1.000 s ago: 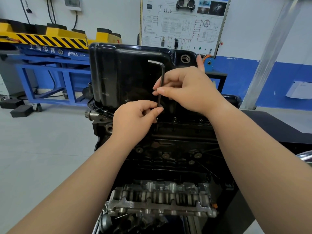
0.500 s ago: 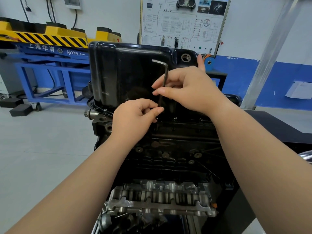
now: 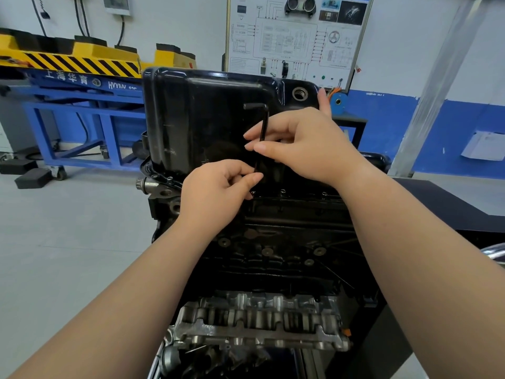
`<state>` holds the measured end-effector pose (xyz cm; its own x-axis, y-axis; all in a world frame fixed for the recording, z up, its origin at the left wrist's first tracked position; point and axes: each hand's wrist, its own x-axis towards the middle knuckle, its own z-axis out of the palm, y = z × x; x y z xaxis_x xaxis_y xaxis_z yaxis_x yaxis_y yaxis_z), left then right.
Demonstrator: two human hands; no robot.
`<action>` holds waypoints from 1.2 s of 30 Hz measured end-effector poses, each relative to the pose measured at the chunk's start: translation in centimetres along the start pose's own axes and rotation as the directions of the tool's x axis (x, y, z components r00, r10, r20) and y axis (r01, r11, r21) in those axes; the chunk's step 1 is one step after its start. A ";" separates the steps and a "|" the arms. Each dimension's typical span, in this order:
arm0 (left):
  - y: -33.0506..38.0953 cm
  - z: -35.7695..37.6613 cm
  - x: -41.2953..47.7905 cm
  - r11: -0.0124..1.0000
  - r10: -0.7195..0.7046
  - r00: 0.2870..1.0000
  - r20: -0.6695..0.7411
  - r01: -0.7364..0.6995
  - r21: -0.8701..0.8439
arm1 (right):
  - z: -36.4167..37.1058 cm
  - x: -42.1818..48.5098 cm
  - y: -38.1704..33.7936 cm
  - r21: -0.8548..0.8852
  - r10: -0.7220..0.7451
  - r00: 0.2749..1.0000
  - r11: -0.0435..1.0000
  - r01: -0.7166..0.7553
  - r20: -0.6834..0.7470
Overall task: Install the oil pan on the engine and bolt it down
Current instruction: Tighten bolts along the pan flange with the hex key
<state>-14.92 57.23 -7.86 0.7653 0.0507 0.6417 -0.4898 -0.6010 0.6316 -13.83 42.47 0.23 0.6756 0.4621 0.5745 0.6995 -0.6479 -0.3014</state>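
A glossy black oil pan [image 3: 202,119] sits on top of the black engine block [image 3: 287,242]. An L-shaped hex key [image 3: 263,124] stands upright in front of the pan, short arm pointing left at the top. My right hand [image 3: 306,146] pinches the key's long shaft. My left hand [image 3: 218,195] pinches the key's lower end at the pan's flange, hiding the tip. Two bolt heads [image 3: 282,191] stand on the flange to the right of it.
The engine's metal valve gear [image 3: 259,321] lies at the near end. A blue and yellow lift [image 3: 76,86] stands at the back left. A wiring display board [image 3: 295,34] hangs behind the pan. A dark bench [image 3: 442,203] is on the right.
The hex key's short arm has swung a little between the frames while both hands stay on the shaft; my hands have hardly shifted.
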 end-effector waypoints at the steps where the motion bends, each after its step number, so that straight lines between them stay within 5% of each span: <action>1: 0.0 0.0 0.0 1.000 0.005 1.000 -0.004 -0.005 0.007 | 0.0 0.0 0.0 -0.005 0.000 1.000 1.000 0.000 0.001; 8: 0.1 0.3 0.0 1.000 -0.012 1.000 -0.029 0.012 0.010 | 1.0 0.4 -0.3 -0.113 0.034 0.994 0.993 -0.046 -0.105; 18: 0.3 0.0 0.0 0.999 0.000 1.000 0.000 0.000 0.042 | 0.1 -0.1 -0.1 -0.014 0.010 1.000 1.000 -0.010 -0.004; 30: 0.1 0.2 0.1 0.999 -0.044 0.999 -0.012 0.044 0.024 | 1.0 0.2 -0.1 -0.093 0.015 0.995 0.995 -0.024 -0.103; 36: 0.2 0.2 0.0 0.998 -0.057 0.998 -0.021 0.058 0.010 | 0.2 -0.1 -0.1 0.234 0.040 0.976 0.972 0.012 -0.216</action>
<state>-14.95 56.98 -7.85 0.7833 0.1017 0.6133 -0.4408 -0.6048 0.6633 -13.92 42.63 0.07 0.6368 0.2941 0.7127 0.7427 -0.4824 -0.4645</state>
